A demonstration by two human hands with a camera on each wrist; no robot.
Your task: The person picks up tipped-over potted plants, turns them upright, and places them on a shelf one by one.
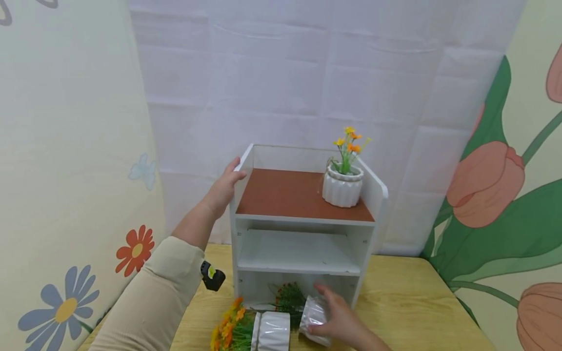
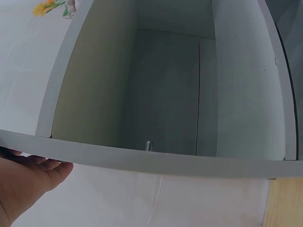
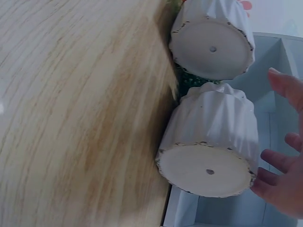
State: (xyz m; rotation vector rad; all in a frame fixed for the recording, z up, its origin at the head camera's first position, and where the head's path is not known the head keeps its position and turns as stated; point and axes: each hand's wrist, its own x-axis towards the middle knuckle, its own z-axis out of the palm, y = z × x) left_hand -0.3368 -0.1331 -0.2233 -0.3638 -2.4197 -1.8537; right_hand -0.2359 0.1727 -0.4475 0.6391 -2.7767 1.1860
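My left hand grips the upper left side panel of a small white shelf; in the left wrist view its fingers lie along the panel's outer face. Down in front of the shelf, my right hand reaches around a white fluted pot with red-flowered greenery. This pot lies tipped over, its base toward me. In the right wrist view the fingers are spread beside the pot, fingertips close to its wall. Whether they touch cannot be made out.
Left of that pot, another white pot lies on its side with orange flowers. A third pot with yellow and orange flowers stands upright on the shelf's brown top. Everything is on a wooden table between flower-printed side walls.
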